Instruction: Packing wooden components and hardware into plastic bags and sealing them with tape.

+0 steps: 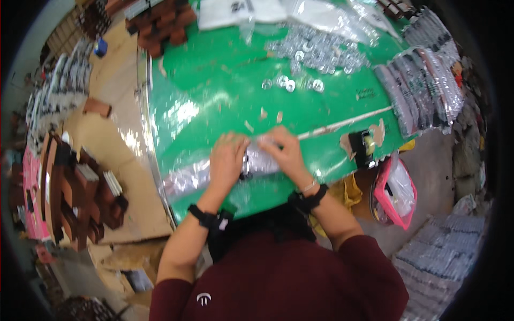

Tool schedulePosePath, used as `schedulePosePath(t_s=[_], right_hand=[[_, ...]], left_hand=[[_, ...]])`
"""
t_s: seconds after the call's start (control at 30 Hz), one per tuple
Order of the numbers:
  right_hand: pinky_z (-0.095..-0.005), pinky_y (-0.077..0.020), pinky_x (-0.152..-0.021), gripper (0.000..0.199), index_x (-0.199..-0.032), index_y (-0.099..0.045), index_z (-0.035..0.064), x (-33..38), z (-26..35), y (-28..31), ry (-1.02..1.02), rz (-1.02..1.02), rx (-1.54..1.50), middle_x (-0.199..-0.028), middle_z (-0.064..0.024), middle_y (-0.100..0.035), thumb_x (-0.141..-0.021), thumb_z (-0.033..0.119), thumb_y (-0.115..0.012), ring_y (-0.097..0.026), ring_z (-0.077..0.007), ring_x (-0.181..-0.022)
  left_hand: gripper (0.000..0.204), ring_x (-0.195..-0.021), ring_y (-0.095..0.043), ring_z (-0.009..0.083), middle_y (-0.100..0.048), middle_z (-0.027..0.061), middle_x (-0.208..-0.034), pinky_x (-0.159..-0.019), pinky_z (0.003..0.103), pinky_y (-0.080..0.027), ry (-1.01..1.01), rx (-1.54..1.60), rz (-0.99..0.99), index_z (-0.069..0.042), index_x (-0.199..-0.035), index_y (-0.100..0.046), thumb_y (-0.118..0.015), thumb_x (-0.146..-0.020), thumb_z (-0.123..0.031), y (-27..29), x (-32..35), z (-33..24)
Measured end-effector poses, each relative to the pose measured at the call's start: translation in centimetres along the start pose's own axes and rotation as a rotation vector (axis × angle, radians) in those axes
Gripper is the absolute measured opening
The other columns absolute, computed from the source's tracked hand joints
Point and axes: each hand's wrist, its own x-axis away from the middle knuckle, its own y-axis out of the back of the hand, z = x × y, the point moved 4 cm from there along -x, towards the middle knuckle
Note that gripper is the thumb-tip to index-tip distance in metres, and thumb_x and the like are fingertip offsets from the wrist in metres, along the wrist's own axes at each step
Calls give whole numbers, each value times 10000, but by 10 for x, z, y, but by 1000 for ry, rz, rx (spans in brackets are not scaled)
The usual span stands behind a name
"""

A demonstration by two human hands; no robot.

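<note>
A long, narrow package in clear plastic (188,177) lies across the near part of the green tabletop (214,96). What is inside shows only as something greyish and dark, partly covered by my hands and glare. My left hand (228,159) rests over the middle of it, fingers curled on the plastic. Close beside it, my right hand (285,154) grips the plastic near the package's right part, thumb and fingers drawn together. Both hands are slightly blurred, and a black band circles each wrist.
Loose metal rings (324,51) are heaped at the far side, near white plastic bags (241,12). Wrapped packages (420,88) lie at the right, beyond a black tape dispenser (364,150). A pink-rimmed bin (381,199) stands below. Reddish-brown pieces (75,192) are stacked on cardboard at left.
</note>
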Motion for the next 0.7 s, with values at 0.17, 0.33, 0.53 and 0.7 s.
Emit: schedulePosePath(t_s=[0.17, 0.33, 0.53, 0.7], right_hand=[[-353, -452, -720, 134, -885, -744, 7, 1, -8, -6, -30, -42, -59, -807, -97, -681, -851, 129, -788, -583, -231, -794], [-344, -453, -711, 127, -907, -740, 6, 11, -9, -9, -42, -120, -115, -815, -90, -678, -863, 118, -780, -590, -226, -799], [-351, -477, -737, 144, -966, -739, 16, 18, -11, -6, -74, -133, -42, -871, -94, -691, -882, 130, -765, -618, -244, -834], [-363, -475, -776, 133, -977, -750, 43, 11, -10, -6, 98, -128, 7, -902, -94, -702, -891, 146, -756, -618, -260, -838]], left_hand=[[508, -1053, -620, 302, -676, 90, -1172, -896, 437, -467, 52, 221, -32, -128, -1345, -619, -755, -886, -298, 9, 2, -4], [556, -1078, -614, 314, -658, 108, -1202, -892, 402, -484, -126, -74, -12, -98, -1318, -629, -805, -829, -293, 30, 16, -30], [498, -1005, -636, 319, -679, 104, -1158, -853, 408, -487, -68, -40, 79, -89, -1238, -656, -823, -803, -266, 38, 15, -37], [270, -923, -644, 314, -702, 126, -989, -847, 409, -485, 114, 11, 265, -61, -1049, -720, -783, -854, -236, 40, 2, -29]])
